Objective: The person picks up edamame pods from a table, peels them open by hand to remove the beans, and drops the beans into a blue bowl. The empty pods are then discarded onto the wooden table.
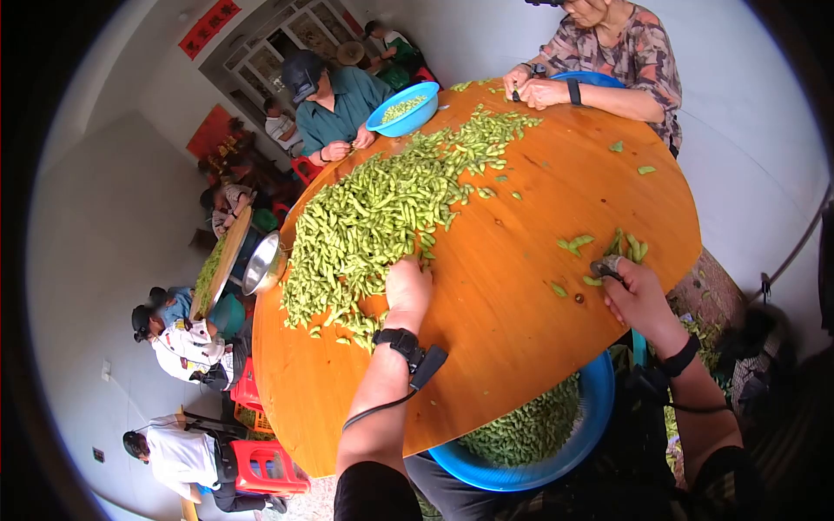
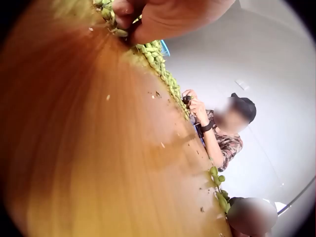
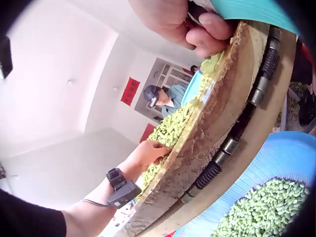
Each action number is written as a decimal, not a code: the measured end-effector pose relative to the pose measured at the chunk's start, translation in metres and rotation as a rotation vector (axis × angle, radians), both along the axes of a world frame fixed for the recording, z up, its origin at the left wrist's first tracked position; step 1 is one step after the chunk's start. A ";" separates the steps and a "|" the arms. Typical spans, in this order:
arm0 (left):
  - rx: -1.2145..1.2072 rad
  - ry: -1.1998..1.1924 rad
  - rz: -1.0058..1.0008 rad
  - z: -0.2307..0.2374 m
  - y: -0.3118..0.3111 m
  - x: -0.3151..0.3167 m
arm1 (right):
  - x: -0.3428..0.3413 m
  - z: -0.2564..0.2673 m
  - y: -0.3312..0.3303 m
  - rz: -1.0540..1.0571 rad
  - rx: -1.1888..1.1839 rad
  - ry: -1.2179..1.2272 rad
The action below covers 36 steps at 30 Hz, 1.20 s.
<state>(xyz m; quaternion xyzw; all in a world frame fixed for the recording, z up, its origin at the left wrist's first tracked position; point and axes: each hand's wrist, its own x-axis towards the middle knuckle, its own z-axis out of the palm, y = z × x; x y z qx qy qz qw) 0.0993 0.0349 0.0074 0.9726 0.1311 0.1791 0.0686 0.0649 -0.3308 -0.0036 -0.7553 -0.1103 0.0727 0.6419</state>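
A large heap of green soybean pods (image 1: 365, 208) covers the left side of the round wooden table (image 1: 486, 347). My left hand (image 1: 408, 286) is at the heap's near edge, and in the left wrist view its thumb and fingers pinch at pods (image 2: 106, 12). Near the table's right edge, my right hand (image 1: 643, 300) has its fingers curled round a small dark tool (image 1: 605, 269), partly hidden by them. A few loose pods (image 1: 637, 249) lie just beyond that hand. Below the table edge, a blue basin (image 1: 599, 425) holds green beans (image 1: 526, 430).
Two people work across the table, beside a blue bowl (image 1: 404, 111) of beans and another blue basin (image 1: 589, 78). Further left stand a second table (image 1: 228, 260), a metal bowl (image 1: 261, 263) and red chairs (image 1: 261, 464). Scattered pods (image 1: 575, 244) dot the tabletop.
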 end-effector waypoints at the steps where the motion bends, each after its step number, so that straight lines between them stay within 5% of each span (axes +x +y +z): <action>1: 0.000 0.009 -0.006 0.001 -0.003 -0.004 | -0.002 0.002 0.000 -0.006 0.000 0.009; 6: -0.419 -0.039 -0.264 0.020 -0.057 -0.064 | -0.018 0.029 0.024 0.197 0.068 0.157; 9: -1.079 0.083 -0.360 0.015 -0.096 -0.096 | -0.025 0.020 0.055 0.344 0.164 0.102; 12: -1.096 0.060 -0.501 -0.001 -0.102 -0.106 | -0.030 0.021 0.075 0.364 0.119 0.174; 22: -1.035 0.005 -0.528 -0.011 -0.097 -0.108 | -0.041 0.018 0.088 0.390 0.129 0.210; 36: -1.577 0.073 -0.634 -0.014 -0.088 -0.102 | -0.035 0.017 0.088 0.409 0.384 0.406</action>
